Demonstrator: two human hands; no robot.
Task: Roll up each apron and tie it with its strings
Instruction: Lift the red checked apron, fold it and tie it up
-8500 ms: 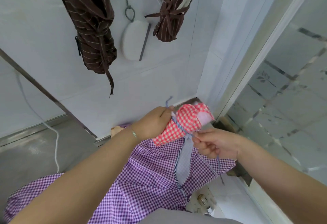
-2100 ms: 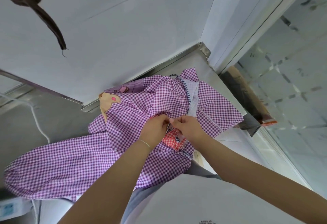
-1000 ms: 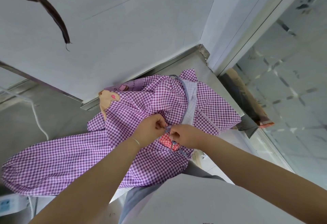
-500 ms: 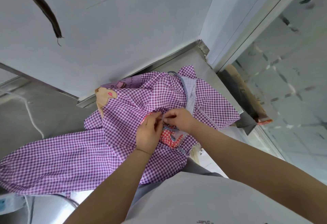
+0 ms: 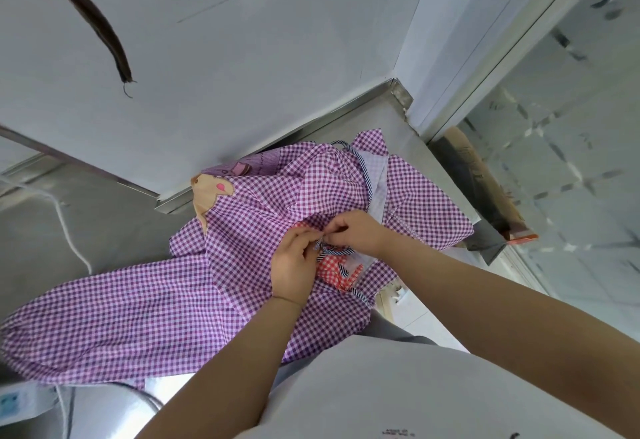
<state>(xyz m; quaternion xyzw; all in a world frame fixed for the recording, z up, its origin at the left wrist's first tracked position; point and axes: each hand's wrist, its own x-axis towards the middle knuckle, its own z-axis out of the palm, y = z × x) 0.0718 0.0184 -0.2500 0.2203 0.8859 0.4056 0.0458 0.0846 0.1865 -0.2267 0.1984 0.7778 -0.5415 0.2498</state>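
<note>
Both hands are down over the counter now, working right on top of the red checked roll (image 5: 337, 270), which lies on the spread purple gingham apron (image 5: 145, 310) instead of being held up in the air as it was a few seconds back. The left hand (image 5: 294, 267) has its fingers curled, pinching the blue-striped string (image 5: 334, 250) at the top of the roll, and the right hand (image 5: 356, 232) meets it fingertip to fingertip, pinching the same string; half a second ago they sat almost the same, only a shade tighter together now. The purple apron sprawls across the steel counter (image 5: 412, 133), its bear patch (image 5: 209, 192) toward the white wall. A brown strap (image 5: 100, 28) dangles top left, and a cardboard piece (image 5: 485, 189) leans by the glass at the right.
</note>
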